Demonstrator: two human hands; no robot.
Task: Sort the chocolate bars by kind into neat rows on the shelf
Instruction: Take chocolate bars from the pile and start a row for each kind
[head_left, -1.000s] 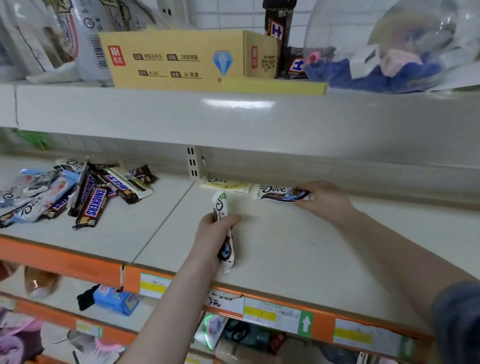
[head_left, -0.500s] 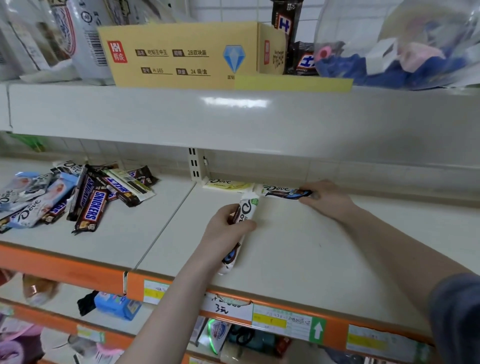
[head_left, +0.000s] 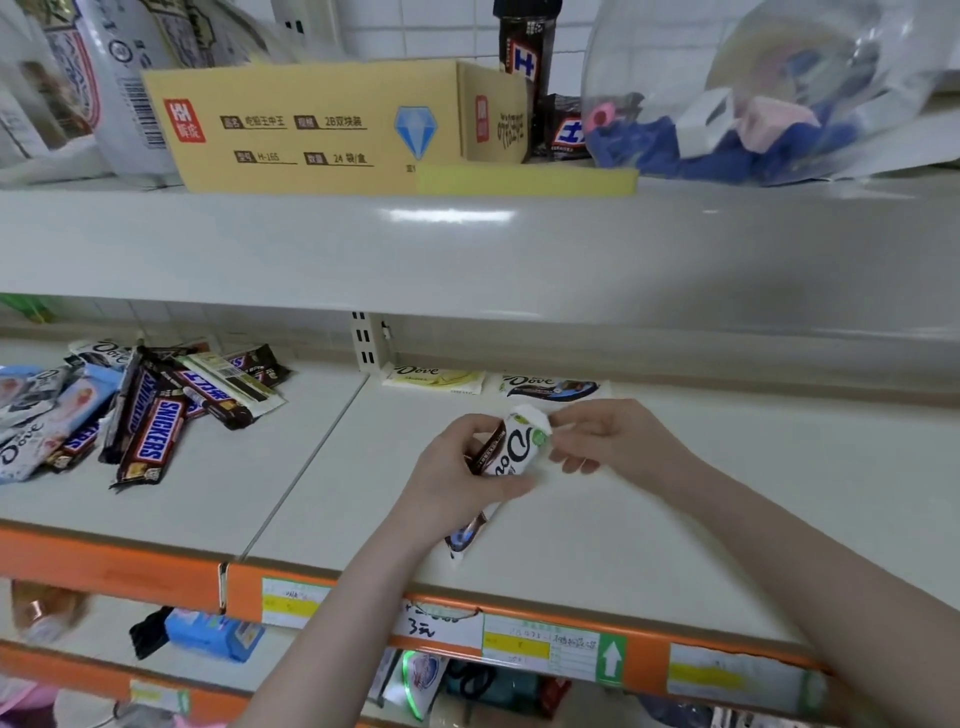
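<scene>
Seen from the head camera, the left hand grips a white chocolate bar around its middle, fingers curled round the wrapper, its lower end sticking out below the palm toward the shelf edge. The right hand, just to the right of it, pinches the bar's upper end between thumb and fingertips. Beyond both hands, against the back of the shelf, two bars lie flat side by side: a yellow bar behind the left hand and a dark-swirl bar behind the right hand. Well off to the left of the left hand sits a loose pile of bars. Above the hands, on the upper shelf, stands a cardboard box.
</scene>
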